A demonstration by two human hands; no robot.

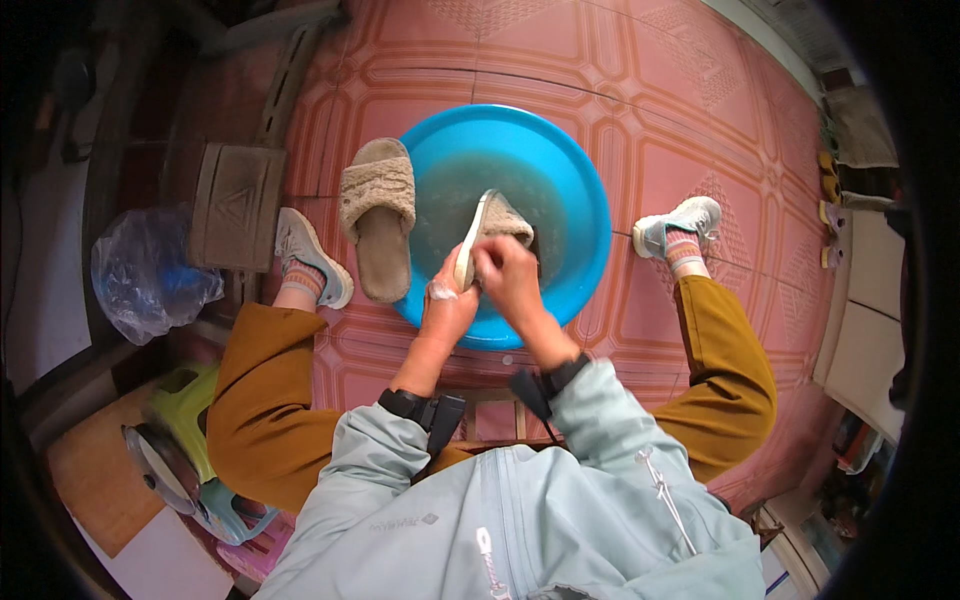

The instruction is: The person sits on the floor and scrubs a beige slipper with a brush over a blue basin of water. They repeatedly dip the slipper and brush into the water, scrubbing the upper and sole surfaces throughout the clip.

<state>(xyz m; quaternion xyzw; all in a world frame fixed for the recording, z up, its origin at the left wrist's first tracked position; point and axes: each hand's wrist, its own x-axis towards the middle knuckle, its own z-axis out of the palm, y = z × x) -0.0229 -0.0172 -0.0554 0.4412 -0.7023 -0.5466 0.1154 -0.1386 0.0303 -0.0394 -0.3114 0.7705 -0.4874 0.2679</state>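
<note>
A blue plastic basin [583, 157] of cloudy water stands on the tiled floor before me. Over it my left hand [451, 295] grips a slipper with a beige fleecy strap [504, 219], tilted on its edge so the white side of its sole shows. White foam sits near my left thumb. My right hand [508, 274] is at the slipper's near part, fingers curled and slightly blurred; whether it holds anything between them I cannot tell. The other beige slipper [384, 251] lies sole down at the basin's left, overlapping the rim.
My shoes flank the basin, the left [311, 255] near a brown wooden block [236, 208] and a clear plastic bag [154, 274]. Green [184, 420] and light blue plastic stools [225, 517] stand at lower left, near a glass lid [161, 466]. Shelving with footwear lines the right side.
</note>
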